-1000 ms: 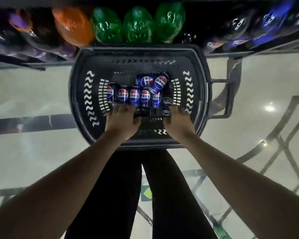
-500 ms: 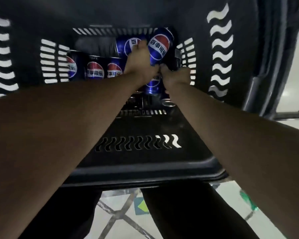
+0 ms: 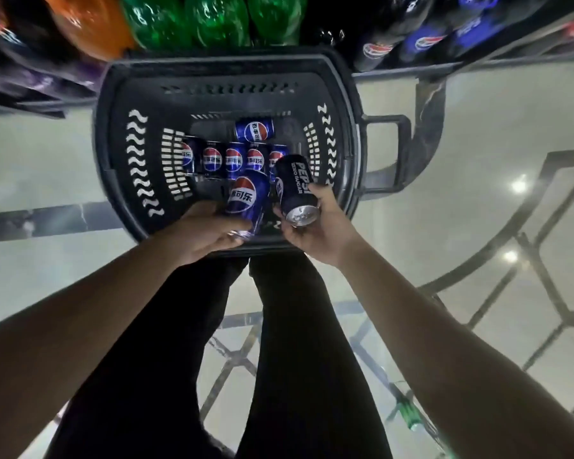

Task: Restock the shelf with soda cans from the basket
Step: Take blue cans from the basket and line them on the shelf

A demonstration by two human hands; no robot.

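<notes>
Half a second ago both my hands were deep in the basket (image 3: pixel 340 104), scrabbling at one blue can; now they are lifted clear above its near rim, each with a can of its own. My left hand (image 3: pixel 201 231) is wrapped round a blue can (image 3: pixel 247 202) at centre frame, logo facing up, and my right hand (image 3: pixel 318 223) clasps a black zero-sugar can (image 3: pixel 297 190) just beside it, its silver top tilted towards me. So the pick is done, I judge, and the carry to the shelf (image 3: pixel 478 62) along the top of the frame comes next.

Six or so cans remain in the basket: a row (image 3: pixel 227 159) standing side by side and one can lying flat (image 3: pixel 255 129) behind them (plenty of trips left). The cans are smooth, glossy cylinders, probably slick to hold. The basket is dark rigid plastic with wavy slots cut in its walls. Above it bulge rounded green bottles (image 3: pixel 212 19) and an orange bottle (image 3: pixel 87 23), shiny and soft-looking.
</notes>
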